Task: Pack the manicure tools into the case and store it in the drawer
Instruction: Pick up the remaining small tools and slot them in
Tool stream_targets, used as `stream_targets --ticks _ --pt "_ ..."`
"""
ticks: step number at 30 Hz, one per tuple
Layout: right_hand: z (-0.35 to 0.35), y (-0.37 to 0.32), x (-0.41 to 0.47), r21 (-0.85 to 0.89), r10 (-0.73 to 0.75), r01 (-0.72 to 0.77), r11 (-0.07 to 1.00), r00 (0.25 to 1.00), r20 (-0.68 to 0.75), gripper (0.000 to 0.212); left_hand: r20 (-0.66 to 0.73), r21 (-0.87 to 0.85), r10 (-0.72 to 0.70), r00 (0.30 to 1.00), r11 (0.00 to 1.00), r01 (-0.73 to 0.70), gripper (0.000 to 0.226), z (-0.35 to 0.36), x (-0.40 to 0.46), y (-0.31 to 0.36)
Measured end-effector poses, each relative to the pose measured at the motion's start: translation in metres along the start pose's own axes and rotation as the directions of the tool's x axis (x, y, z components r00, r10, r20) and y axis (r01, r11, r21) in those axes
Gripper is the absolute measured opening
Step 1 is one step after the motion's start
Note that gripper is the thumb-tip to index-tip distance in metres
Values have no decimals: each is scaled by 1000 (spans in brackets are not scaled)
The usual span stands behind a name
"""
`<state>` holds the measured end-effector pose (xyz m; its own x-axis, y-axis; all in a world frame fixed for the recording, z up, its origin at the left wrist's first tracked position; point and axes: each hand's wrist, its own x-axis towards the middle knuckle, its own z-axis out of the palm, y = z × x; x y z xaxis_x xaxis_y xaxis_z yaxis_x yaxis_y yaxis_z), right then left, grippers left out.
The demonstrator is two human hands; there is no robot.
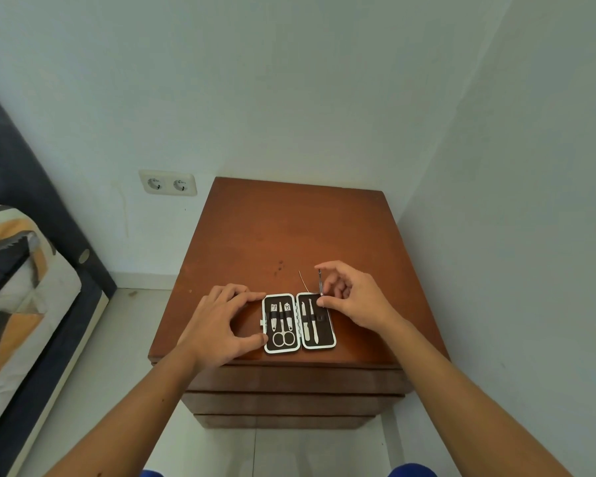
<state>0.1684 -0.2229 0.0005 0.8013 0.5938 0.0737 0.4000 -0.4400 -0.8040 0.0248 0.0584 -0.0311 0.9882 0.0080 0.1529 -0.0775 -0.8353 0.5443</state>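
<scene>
**Last tool at the case's far right corner**

We braced the open case at its left edge with our left hand, fingers spread and clasping nothing. Our right hand pinched a slim metal tool upright just beyond the case's right half. We judged it might miss the empty loop, since a steep angle could push the case askew

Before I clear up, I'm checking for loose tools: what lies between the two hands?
Head view: only the open case, between left hand and right hand.
</scene>
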Motion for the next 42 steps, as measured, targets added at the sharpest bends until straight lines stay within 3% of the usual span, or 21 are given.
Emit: stream_targets --ticks 5,13,20,24,35,42 --pt "-2 8 2 -51 -5 4 999 1000 -25 62 -2 5 -2 1000 1000 2 77 0 0 1" --pt "-10 5 8 -200 23 -3 980 995 94 65 7 3 -7 1000 1000 7 77 -1 0 2" --pt "-13 3 8 -278 54 -18 960 991 123 46 8 5 -9 1000 1000 9 77 -1 0 2" --pt "-12 3 7 -256 57 -29 966 993 105 51 2 8 -2 1000 1000 2 77 -1 -1 1" --pt "-8 7 -6 -269 18 10 963 995 103 40 0 9 -1 1000 1000 1 77 -1 -1 2" --pt "-14 5 -24 -230 62 -22 973 984 167 68 3 2 -5 1000 1000 5 76 0 0 1"
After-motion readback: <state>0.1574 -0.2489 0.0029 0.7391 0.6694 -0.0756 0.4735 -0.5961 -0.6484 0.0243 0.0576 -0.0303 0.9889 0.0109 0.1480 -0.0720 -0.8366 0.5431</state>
